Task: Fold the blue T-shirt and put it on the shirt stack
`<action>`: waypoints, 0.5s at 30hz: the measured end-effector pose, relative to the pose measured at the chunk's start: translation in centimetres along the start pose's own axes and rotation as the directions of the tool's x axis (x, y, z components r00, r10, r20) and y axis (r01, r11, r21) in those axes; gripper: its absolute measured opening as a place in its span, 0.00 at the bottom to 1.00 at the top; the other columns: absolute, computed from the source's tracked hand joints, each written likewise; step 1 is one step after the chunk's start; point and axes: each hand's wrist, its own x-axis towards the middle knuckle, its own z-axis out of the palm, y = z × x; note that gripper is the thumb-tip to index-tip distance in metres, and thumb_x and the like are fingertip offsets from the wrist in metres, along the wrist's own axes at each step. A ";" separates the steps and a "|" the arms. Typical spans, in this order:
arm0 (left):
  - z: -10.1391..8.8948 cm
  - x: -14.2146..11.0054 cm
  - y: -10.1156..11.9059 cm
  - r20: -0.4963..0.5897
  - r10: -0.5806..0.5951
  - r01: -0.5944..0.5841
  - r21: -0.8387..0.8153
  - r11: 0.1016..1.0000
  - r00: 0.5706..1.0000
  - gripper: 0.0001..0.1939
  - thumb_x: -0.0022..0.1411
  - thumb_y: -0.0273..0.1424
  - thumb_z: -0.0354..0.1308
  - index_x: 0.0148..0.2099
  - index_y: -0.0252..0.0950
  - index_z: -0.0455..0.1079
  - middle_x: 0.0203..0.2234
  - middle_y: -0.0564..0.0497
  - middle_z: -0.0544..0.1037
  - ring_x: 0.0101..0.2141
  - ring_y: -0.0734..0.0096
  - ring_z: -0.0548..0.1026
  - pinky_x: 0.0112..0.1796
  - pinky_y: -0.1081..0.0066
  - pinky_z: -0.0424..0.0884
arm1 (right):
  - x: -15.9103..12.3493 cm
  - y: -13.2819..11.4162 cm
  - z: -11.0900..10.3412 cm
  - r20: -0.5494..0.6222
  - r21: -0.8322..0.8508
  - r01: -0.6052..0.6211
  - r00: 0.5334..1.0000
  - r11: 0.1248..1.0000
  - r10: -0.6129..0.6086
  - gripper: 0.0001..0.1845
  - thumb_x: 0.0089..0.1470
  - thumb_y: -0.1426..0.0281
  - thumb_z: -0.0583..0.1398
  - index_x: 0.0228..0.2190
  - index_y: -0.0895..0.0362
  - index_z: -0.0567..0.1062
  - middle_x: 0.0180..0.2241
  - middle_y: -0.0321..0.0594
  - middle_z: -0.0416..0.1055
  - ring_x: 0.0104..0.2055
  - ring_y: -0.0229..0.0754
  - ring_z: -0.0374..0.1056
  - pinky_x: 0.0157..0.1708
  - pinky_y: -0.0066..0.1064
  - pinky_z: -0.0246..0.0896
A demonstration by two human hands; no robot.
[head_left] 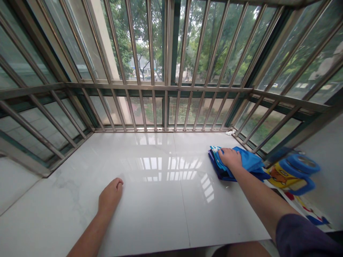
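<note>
On the right side of the white sill, my right hand (229, 157) lies on top of a stack of folded blue clothes (250, 159), its fingers curled over the fabric. The stack has bright blue cloth on top and darker navy layers beneath, with a white-patterned bit at its left edge. My left hand (111, 194) rests on the glossy surface at the left, closed in a loose fist, well apart from the clothes. Nothing shows in its fingers.
A yellow and blue mug-like container with a handle (284, 173) stands right of the clothes. Colourful flat items (308, 207) lie below it. Metal bars (166, 87) and windows enclose the white sill (150, 221). A small white scrap (229, 132) lies in the far right corner.
</note>
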 end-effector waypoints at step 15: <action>0.5 0.1 -0.1 -0.022 -0.021 0.019 -0.091 0.996 1.000 0.13 0.72 0.38 0.50 0.47 0.44 0.76 0.41 0.51 0.83 0.39 0.63 0.79 0.38 0.69 0.66 | -0.3 -0.2 -0.3 -0.011 0.001 0.003 1.000 1.000 -0.003 0.32 0.71 0.56 0.45 0.58 0.55 0.80 0.63 0.53 0.74 0.67 0.60 0.66 0.68 0.58 0.50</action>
